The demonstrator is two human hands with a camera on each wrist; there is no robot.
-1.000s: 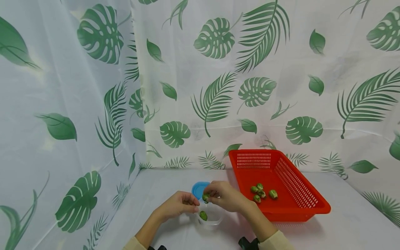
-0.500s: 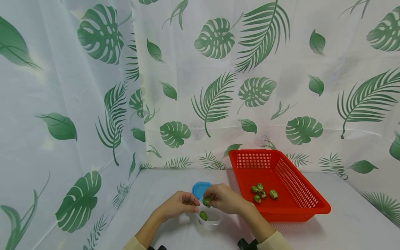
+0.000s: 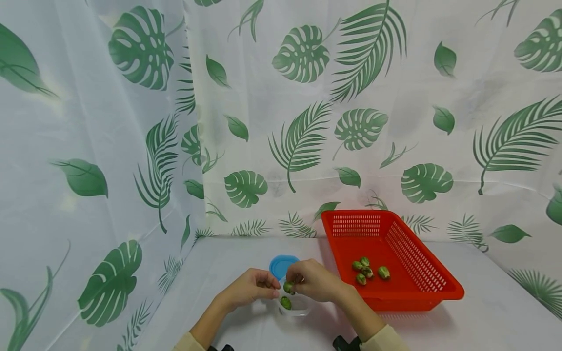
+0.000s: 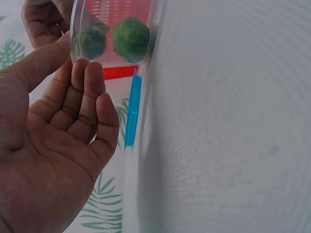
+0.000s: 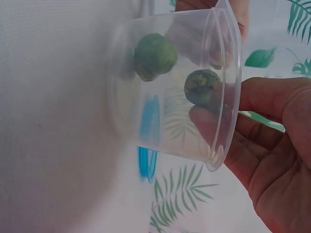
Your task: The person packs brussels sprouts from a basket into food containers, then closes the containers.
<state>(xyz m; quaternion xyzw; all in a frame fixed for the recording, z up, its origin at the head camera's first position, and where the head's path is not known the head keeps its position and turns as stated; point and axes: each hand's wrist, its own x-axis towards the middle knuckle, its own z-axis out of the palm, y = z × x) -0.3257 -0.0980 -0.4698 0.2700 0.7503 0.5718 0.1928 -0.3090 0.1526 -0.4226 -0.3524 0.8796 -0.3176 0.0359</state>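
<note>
A small clear plastic tub [image 3: 295,312] stands uncovered in front of the person. Inside it lies one Brussels sprout [image 3: 286,302], seen through the wall in the right wrist view. My right hand [image 3: 317,280] pinches a second Brussels sprout [image 5: 203,88] between thumb and finger, just within the tub's mouth. On the tub's left side is my left hand [image 3: 248,291], its thumb and loosely bent fingers resting at the rim and outer wall. A blue lid [image 3: 281,267] lies behind the tub, partly covered by the right hand.
A red perforated basket [image 3: 412,253] stands to the right, with several more Brussels sprouts [image 3: 367,272] on its floor. The white table [image 3: 237,253] meets a leaf-print curtain [image 3: 307,146] at the back and left.
The right hand has come slightly lower and nearer the person, taking the pinched sprout down into the tub's mouth. The left hand has stayed in place.
</note>
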